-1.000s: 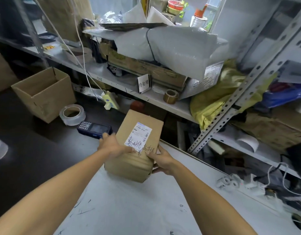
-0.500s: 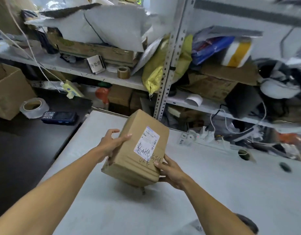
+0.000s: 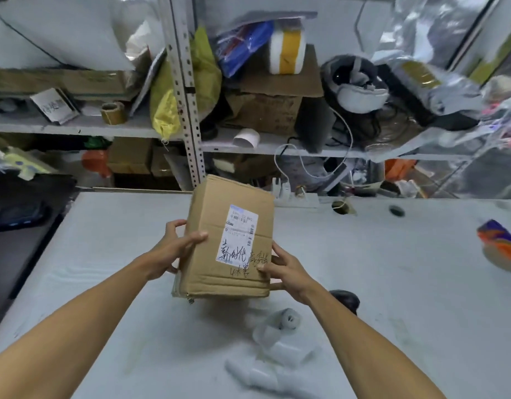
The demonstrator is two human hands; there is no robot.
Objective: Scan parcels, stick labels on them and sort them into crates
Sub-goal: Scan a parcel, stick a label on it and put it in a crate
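A brown cardboard parcel (image 3: 216, 254) hangs above the white table (image 3: 392, 283), held between both hands. A white shipping label (image 3: 239, 234) with black handwriting below it is stuck on its top face. My left hand (image 3: 173, 249) grips the parcel's left side, fingers curled over the top face. My right hand (image 3: 283, 266) grips its near right corner, thumb on top by the handwriting. A roll of white labels (image 3: 280, 326) with a loose strip lies on the table under my right forearm. A black scanner (image 3: 344, 299) shows partly behind that arm.
Metal shelving (image 3: 185, 110) crammed with boxes, bags and cables runs along the table's far edge. A power strip (image 3: 294, 197) lies at that edge. An orange and purple object (image 3: 498, 243) sits far right. A dark table with a handheld device (image 3: 15, 217) is at the left.
The view has swung to the right along the table. The parcel has travelled right with both hands and now lies flatter, its label turned up towards me.
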